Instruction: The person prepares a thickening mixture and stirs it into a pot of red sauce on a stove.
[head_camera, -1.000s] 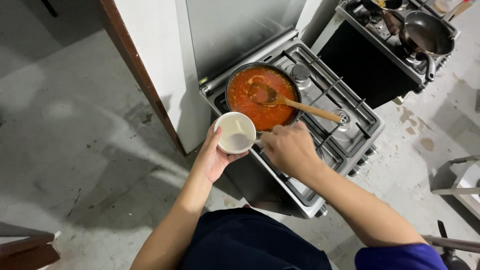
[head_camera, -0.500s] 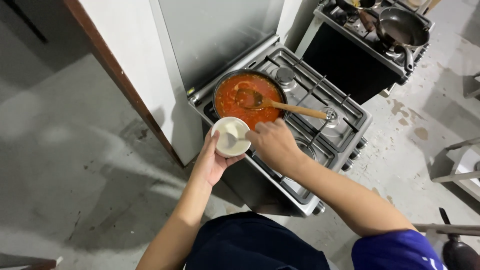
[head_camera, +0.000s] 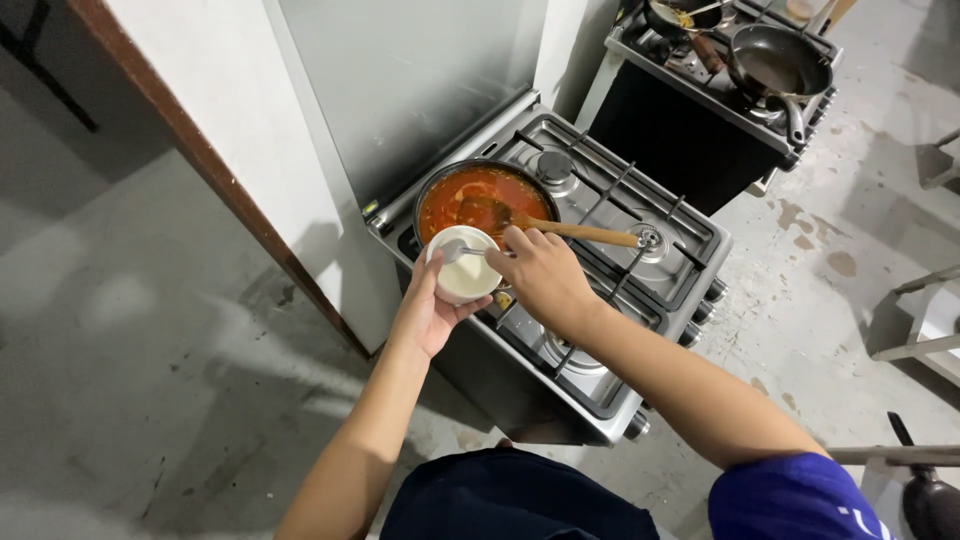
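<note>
My left hand holds a small white bowl of white stuff by its underside, just in front of a black pan of red sauce on the stove. My right hand grips a metal spoon whose bowl rests over the white bowl's far rim. A wooden spoon lies in the sauce, its handle pointing right across the burners.
The steel gas stove has its lid raised against the white wall. A second stove at the back right carries a dark frying pan and another pan. Stained concrete floor lies on the right.
My right hand moved from beside the bowl to over it and now holds a metal spoon in the bowl. The bowl stays in my left hand near the pan.
</note>
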